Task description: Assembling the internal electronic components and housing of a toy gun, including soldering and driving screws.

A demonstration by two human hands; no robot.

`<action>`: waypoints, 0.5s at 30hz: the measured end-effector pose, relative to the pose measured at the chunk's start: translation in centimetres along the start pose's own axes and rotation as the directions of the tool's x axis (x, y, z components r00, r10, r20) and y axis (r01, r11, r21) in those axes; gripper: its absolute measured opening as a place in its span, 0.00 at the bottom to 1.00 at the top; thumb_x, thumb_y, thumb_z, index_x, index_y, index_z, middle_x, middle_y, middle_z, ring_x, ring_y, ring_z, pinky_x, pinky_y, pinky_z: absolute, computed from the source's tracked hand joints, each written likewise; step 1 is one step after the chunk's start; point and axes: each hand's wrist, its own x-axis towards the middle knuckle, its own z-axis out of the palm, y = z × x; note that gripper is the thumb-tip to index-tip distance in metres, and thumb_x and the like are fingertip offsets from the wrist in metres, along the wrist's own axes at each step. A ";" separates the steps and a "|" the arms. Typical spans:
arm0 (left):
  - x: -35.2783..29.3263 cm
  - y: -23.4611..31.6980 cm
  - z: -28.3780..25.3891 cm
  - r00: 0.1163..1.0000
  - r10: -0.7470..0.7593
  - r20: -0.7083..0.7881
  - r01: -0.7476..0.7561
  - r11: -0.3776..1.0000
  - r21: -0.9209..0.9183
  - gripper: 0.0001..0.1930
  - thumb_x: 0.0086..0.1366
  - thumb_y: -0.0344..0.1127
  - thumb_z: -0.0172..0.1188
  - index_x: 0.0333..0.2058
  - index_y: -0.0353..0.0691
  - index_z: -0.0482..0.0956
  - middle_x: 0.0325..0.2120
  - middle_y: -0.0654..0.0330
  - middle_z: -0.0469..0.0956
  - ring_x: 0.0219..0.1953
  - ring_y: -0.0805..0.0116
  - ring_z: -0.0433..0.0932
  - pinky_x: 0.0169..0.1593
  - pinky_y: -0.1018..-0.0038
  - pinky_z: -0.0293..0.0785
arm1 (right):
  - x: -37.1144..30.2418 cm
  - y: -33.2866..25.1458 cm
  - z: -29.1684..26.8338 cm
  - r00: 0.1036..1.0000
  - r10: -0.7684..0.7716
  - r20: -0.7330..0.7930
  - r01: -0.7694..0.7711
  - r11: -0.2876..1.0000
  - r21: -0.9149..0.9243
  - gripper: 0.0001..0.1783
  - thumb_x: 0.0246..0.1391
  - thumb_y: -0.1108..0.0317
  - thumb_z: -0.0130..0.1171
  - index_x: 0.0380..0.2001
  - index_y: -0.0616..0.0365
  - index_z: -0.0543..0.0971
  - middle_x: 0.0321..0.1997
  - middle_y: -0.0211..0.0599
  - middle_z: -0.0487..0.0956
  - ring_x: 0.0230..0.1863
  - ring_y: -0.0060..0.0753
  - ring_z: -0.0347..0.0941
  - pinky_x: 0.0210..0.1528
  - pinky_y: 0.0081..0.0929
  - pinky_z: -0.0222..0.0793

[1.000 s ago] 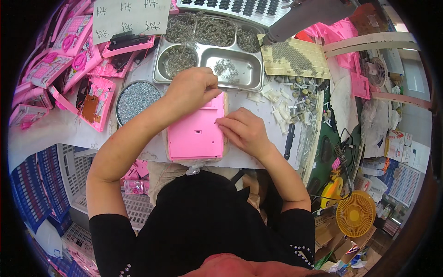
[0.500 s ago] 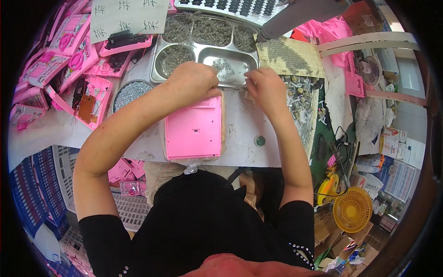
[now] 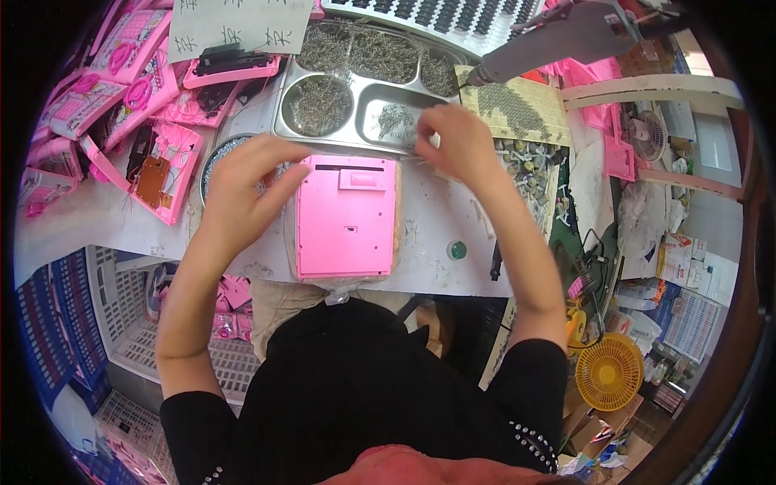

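In front of me, a pink plastic casing (image 3: 346,230) lies flat on a padded, plastic-wrapped support, with a slot and a small raised panel at its far end. My left hand (image 3: 246,186) hovers at its left edge, thumb and fingers apart, partly covering a round bowl (image 3: 204,174) of small silvery pieces. My right hand (image 3: 459,144) is curled at the near right of a steel compartment tray (image 3: 360,128), thumb and forefinger bent toward each other. Anything between them is too small to make out. Small metal parts, seemingly screws and springs, fill the tray's compartments.
A grey powered screwdriver (image 3: 558,44) hangs at upper right, above a yellowish sheet (image 3: 517,109) of small pieces. Pink toy shells (image 3: 121,52) pile up at left. A small green round piece (image 3: 457,250) and a dark slim tool (image 3: 495,263) lie at right.
My left hand has moved left, off the far end of the pink casing, and its fingers have spread. My right hand stays by the tray, its fingers more curled.
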 end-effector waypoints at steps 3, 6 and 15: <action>-4.3 -1.9 -1.1 0.993 -0.083 -0.080 0.083 0.997 -0.005 0.07 0.65 0.28 0.65 0.42 0.34 0.85 0.33 0.59 0.82 0.29 0.71 0.76 0.33 0.76 0.71 | -6.1 -6.5 -0.2 0.989 -0.031 -0.146 0.102 0.858 0.504 0.08 0.45 0.72 0.70 0.30 0.53 0.82 0.30 0.31 0.80 0.31 0.35 0.72 0.35 0.32 0.70; -6.8 -3.5 -1.6 0.983 -0.156 -0.093 0.157 0.988 -0.002 0.07 0.66 0.28 0.65 0.41 0.34 0.85 0.32 0.59 0.81 0.27 0.72 0.74 0.33 0.77 0.69 | -9.2 -9.8 1.7 0.981 -0.032 -0.194 0.136 0.821 0.555 0.09 0.43 0.74 0.70 0.29 0.52 0.81 0.29 0.28 0.78 0.32 0.36 0.71 0.34 0.31 0.70; -6.2 -8.3 -2.3 0.994 -0.027 -0.104 0.070 0.891 0.448 0.08 0.62 0.33 0.67 0.37 0.36 0.83 0.36 0.56 0.80 0.38 0.56 0.79 0.41 0.63 0.72 | -10.0 -10.3 1.8 0.959 -0.158 -0.236 0.243 0.887 0.393 0.11 0.40 0.73 0.71 0.30 0.51 0.81 0.31 0.26 0.78 0.34 0.36 0.72 0.31 0.31 0.72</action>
